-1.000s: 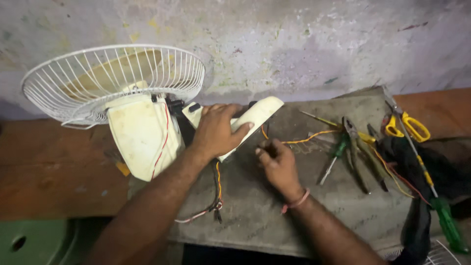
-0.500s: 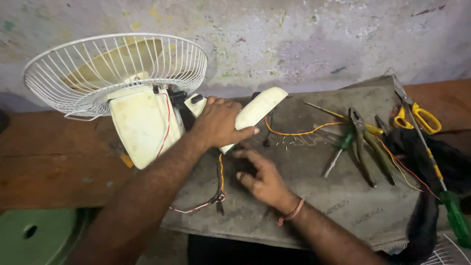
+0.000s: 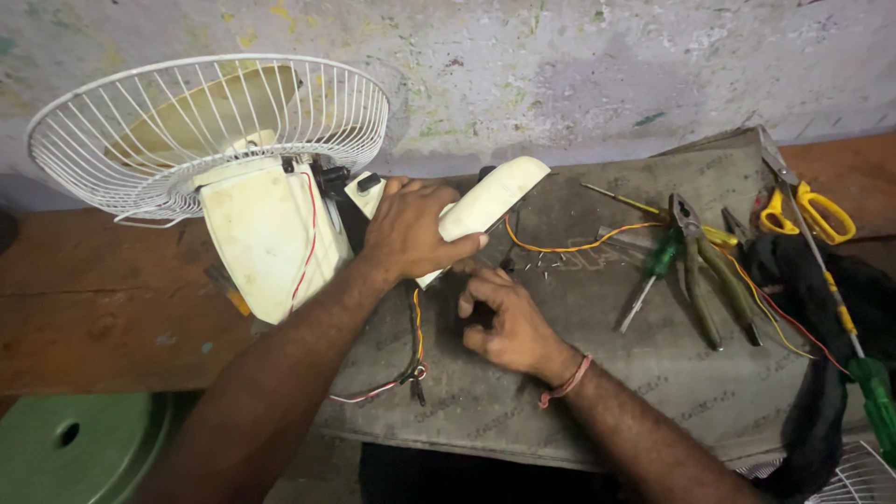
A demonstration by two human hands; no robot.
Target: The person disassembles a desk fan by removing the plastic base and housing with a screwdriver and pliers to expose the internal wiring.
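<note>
The person's left hand (image 3: 411, 233) is clamped over the top of a cream plastic fan neck (image 3: 485, 201), fingers wrapped down its near side, pinning it against the grey mat (image 3: 653, 373). The right hand (image 3: 504, 317) sits just near of that neck, fingers curled as if pinching something small; what it pinches, if anything, cannot be made out. The neck lies at the middle of the bench, joined on its left to a cream motor housing (image 3: 266, 233). Red and orange wires (image 3: 411, 364) trail from beneath the left wrist toward the near edge.

The plastic shell looks rigid, smooth and fairly light, likely to slide unless held down, and the broad middle of the neck seems the safest place to grip. The wires look thin and limp, and would probably tear if tugged.

Far left, a white wire fan guard (image 3: 205, 121) leans against the wall. To the right lie a green-handled screwdriver (image 3: 653, 271), pliers (image 3: 700, 271) and yellow-handled scissors (image 3: 807, 210).
</note>
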